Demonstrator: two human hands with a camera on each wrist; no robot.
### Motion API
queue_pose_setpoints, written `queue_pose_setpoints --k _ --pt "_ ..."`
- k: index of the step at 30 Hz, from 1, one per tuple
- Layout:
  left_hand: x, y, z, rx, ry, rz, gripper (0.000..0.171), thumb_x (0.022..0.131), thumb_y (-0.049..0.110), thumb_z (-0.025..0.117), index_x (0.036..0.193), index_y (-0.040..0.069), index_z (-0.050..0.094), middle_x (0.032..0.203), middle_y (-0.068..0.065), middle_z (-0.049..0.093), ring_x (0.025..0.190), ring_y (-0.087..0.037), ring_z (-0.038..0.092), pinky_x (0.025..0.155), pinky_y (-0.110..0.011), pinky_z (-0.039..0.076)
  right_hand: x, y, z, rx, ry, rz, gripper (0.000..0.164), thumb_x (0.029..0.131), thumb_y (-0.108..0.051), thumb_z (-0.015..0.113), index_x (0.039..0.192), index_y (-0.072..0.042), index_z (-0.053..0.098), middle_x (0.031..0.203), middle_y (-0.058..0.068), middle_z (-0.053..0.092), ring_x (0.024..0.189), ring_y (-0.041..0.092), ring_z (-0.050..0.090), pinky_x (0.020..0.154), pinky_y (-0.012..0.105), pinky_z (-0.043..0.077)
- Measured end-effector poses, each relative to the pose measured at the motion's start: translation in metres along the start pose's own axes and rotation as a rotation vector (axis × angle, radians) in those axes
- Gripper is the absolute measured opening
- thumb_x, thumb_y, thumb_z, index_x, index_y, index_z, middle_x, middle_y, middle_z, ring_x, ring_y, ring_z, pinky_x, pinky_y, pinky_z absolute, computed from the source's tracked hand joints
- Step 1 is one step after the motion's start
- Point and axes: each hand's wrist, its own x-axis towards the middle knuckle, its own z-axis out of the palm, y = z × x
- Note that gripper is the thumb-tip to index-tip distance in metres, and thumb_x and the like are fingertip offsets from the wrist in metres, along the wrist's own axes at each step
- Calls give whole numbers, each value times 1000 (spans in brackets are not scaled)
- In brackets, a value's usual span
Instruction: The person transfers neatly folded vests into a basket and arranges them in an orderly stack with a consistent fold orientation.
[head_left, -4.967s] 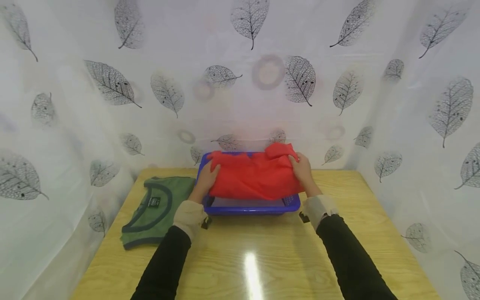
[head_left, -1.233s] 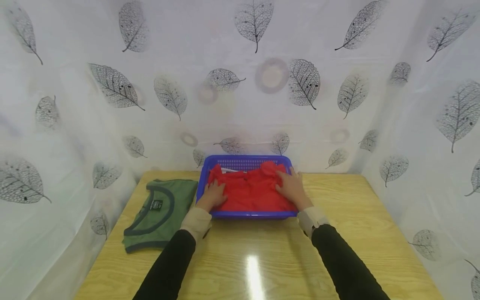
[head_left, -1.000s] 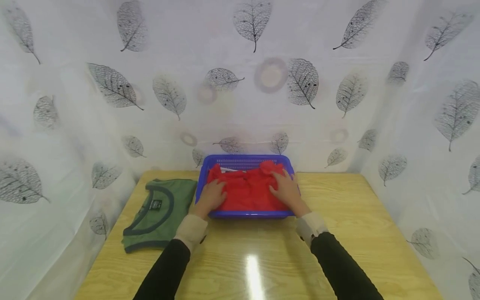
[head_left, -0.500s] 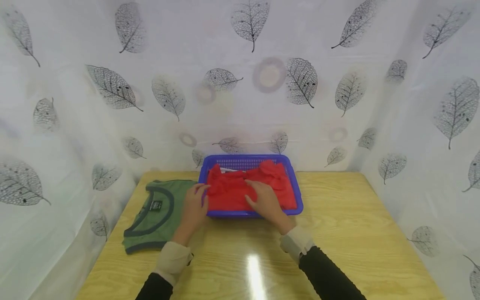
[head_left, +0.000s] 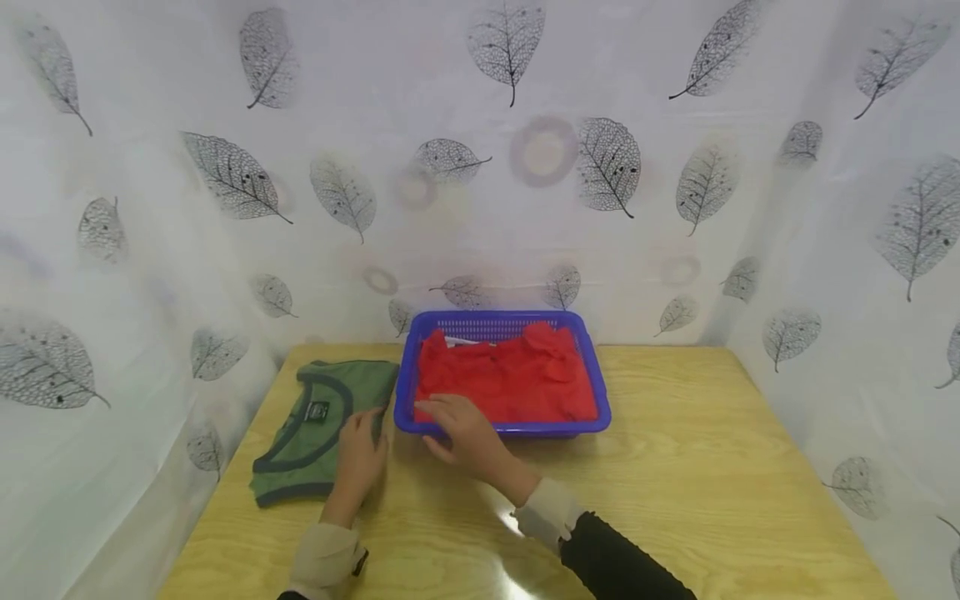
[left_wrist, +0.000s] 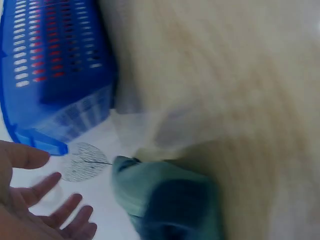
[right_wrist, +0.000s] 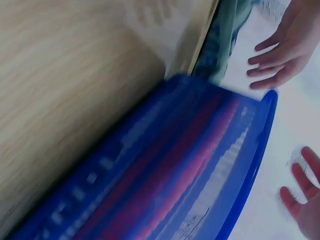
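Observation:
A folded green shirt (head_left: 322,417) with dark trim and a neck label lies on the table at the left. Over its right edge is my left hand (head_left: 358,462), fingers loosely bent; whether it touches the cloth is unclear. The left wrist view shows that hand (left_wrist: 40,200) with its fingers spread and nothing in them. My right hand (head_left: 468,437) hovers by the front left rim of a blue plastic basket (head_left: 517,429), holding nothing. Inside the basket lies a red folded garment (head_left: 510,383). In the right wrist view the right hand's fingers (right_wrist: 297,180) are apart.
The basket stands near the back edge of a wooden table (head_left: 675,467). Behind it hangs a white curtain (head_left: 480,225) with leaf prints, which also runs along both sides. Something white (head_left: 457,342) shows at the basket's back, behind the red garment.
Both hands laid the red garment into the basket, pressed on it and let go. They have since moved left and toward me, the left one reaching the green shirt. The shirt lies as before.

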Motion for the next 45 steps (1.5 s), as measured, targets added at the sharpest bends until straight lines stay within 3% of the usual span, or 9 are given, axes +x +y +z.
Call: queue_pose_setpoints --k 4,8,15,21,28,32,45 --pt "-5 -16 1 25 -18 -83 46 82 1 62 126 -5 49 125 -33 46 117 -49 43 98 -59 38 8 -17 10 0 24 -182 45 74 -12 71 117 -3 61 112 8 68 108 21 63 99 31 48" --pt "-7 -30 1 90 -51 -115 52 83 6 63 130 -6 44 129 -37 41 120 -52 39 100 -63 35 11 -28 22 22 -13 -237 42 76 -11 70 117 -5 61 112 6 68 107 17 63 98 27 48" --pt "-15 -44 -2 152 -89 -97 68 78 14 69 133 -10 38 130 -43 35 123 -56 33 103 -66 28 7 -34 46 58 -143 -184 41 77 -17 74 116 -9 63 111 2 69 105 12 64 97 22 47" --pt "-18 -51 -9 218 -150 -95 74 75 17 73 135 -9 38 131 -42 36 123 -56 35 101 -65 31 6 -37 64 95 -263 -177 40 79 -15 72 117 -11 62 113 0 67 108 11 62 96 22 48" --pt "-16 -51 -12 310 -245 -105 68 75 17 73 131 -10 44 131 -41 38 121 -54 39 98 -63 37 2 -37 82 31 -434 -98 36 87 -21 62 123 -16 60 118 -4 65 111 7 59 95 21 47" --pt "-16 -49 -14 346 -285 -83 61 73 12 75 125 -8 51 130 -40 40 119 -54 42 95 -62 40 0 -37 86 11 -519 -47 38 89 -23 59 126 -17 57 123 -4 63 116 9 57 100 27 45" --pt "-21 -48 -29 404 -354 66 60 70 11 80 121 -6 54 123 -39 46 115 -54 46 92 -61 43 2 -35 94 29 -576 19 40 88 -23 61 127 -17 56 122 -4 62 114 8 57 97 21 45"
